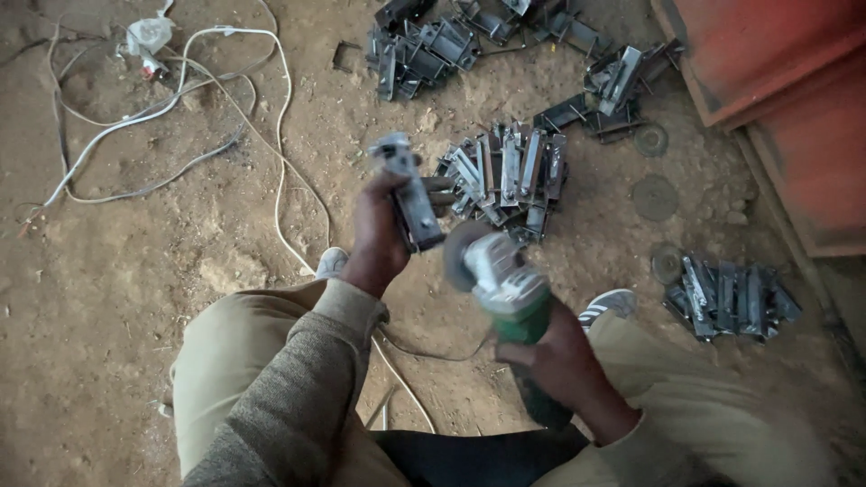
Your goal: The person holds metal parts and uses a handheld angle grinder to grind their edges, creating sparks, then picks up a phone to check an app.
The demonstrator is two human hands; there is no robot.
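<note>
My left hand grips a grey metal bracket piece, held up in front of me above the dirt floor. My right hand holds a green and white angle grinder by its body. The grinder's disc sits just right of the bracket's lower end, close to it; I cannot tell whether they touch. A pile of similar metal brackets lies on the ground just beyond both hands.
More bracket piles lie at the top, upper right and right. Several loose grinding discs lie on the dirt. White and grey cables snake across the left. An orange metal panel stands at right.
</note>
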